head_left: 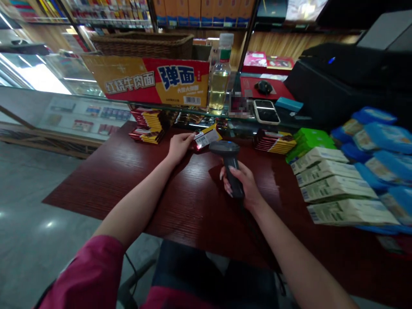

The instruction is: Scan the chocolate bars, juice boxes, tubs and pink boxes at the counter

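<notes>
My left hand (179, 148) pinches the left end of a red and yellow chocolate bar (208, 137), its white barcode label turned towards me. A black barcode scanner (234, 176) is gripped by its handle in my right hand (244, 182), with the scanner's head close to the bar's right end. To the left, stacked chocolate bars (148, 126) in the same colours lie at the back of the dark red wooden table (189, 201). Another pile of bars (273, 142) sits to the right of the scanner.
Green packs (312, 141), pale boxes (341, 184) and blue-lidded tubs (386, 141) crowd the right side. Behind, a glass ledge carries a noodle carton (151, 81), a bottle of yellowish liquid (221, 77), a phone (266, 111) and a mouse (264, 87).
</notes>
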Motion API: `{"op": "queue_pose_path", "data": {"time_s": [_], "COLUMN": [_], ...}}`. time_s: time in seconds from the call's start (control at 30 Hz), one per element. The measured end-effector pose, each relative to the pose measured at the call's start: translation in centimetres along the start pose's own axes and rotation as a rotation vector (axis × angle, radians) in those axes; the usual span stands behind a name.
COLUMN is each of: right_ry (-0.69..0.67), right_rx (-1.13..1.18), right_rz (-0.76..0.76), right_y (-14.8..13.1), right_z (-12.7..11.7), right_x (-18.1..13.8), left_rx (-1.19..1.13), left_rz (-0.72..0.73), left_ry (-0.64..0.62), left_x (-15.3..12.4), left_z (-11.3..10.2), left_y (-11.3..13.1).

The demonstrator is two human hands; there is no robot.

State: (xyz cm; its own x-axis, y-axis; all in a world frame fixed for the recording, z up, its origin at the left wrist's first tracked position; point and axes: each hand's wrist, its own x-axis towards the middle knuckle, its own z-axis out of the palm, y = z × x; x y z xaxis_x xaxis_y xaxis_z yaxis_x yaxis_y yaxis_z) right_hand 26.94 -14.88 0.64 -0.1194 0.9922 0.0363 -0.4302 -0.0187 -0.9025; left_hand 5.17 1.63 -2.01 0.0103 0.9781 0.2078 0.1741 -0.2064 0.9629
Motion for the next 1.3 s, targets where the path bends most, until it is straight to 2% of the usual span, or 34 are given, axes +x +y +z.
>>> {"op": "queue_pose_path", "data": {"time_s": [0.57, 0.83, 0.97, 1.1, 1.2, 1.3], "right_ry": [-0.004, 0.022, 0.016, 0.046, 0.068, 0.077], "right_rx": [-0.021, 0.01, -0.011, -0.04, -0.052, -0.061], "right_rz": [-0.031, -0.056, -0.059, -0.069, -0.084, -0.074], "right_y": [-0.2, -0.1, -0.3, -0.2, 0.0, 0.0], "right_z": [0.1, 0.0, 0.1, 0.2, 0.1, 0.0], "right_x": [-0.5, -0.5, -0.6, -0.7, -0.7, -0.8], "left_rx": [0.032, 0.075, 0.076, 0.216, 0.3, 0.437], "left_rz": [0.03, 0.029, 0.054, 0.285, 0.453, 0.543], "left_ry": [0.01, 0.019, 0.028, 0.191, 0.348, 0.423], "left_x": [-0.9, -0.5, -0.9, -2.0, -3.0, -3.6], "left_z": [0.2, -0.1, -0.5, -3.3, -7.6, -12.7], "left_y": [0.8, -0.1, 0.7, 2.8, 3.5, 2.9]}}
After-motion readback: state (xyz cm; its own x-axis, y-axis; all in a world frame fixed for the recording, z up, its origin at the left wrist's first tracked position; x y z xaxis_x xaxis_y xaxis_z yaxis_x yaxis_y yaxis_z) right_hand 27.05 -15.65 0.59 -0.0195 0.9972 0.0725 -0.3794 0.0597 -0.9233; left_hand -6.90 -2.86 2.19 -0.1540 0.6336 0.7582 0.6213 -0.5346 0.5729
